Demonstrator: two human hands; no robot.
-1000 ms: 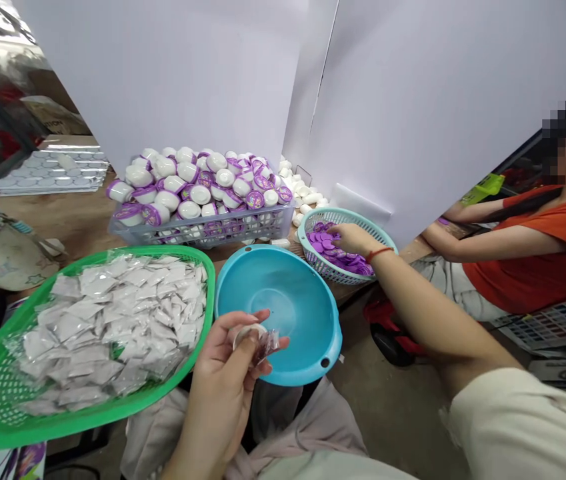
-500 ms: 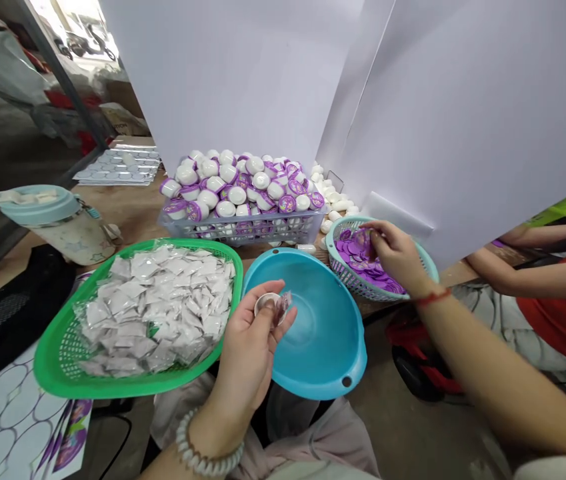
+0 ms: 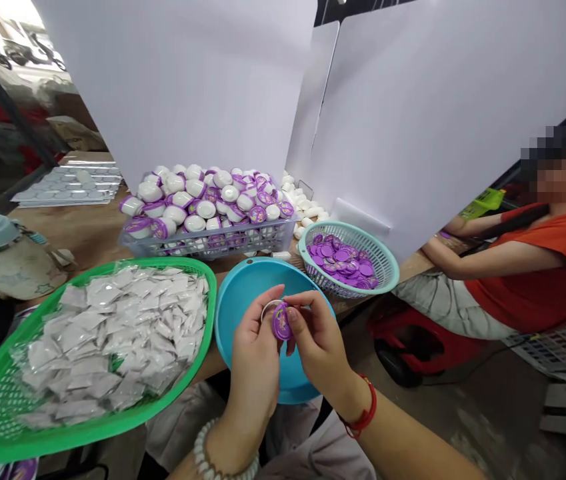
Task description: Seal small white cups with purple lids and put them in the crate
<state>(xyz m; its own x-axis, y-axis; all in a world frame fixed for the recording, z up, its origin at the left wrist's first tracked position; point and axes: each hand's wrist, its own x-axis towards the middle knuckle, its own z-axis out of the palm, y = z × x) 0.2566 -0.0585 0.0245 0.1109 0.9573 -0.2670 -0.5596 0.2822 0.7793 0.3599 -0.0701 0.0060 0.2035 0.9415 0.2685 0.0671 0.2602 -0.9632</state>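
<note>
head view: left hand (image 3: 257,363) and right hand (image 3: 319,340) raised close together above a blue plastic basin (image 3: 235,320), left grip curled around a small white cup (image 3: 269,308), right grip pinching a purple round label (image 3: 281,321) at the cup's rim.

The brown wooden desk (image 3: 87,227) carried a lilac plastic crate (image 3: 207,245) heaped with white-and-purple round pots (image 3: 195,223). A green mesh basket (image 3: 13,393) of silvery foil sachets (image 3: 113,333) sat in front of the crate, a teal round mesh basket (image 3: 383,263) of purple round discs (image 3: 341,257) to its right, and flat silver moulded trays (image 3: 67,190) behind it to the left.
</note>
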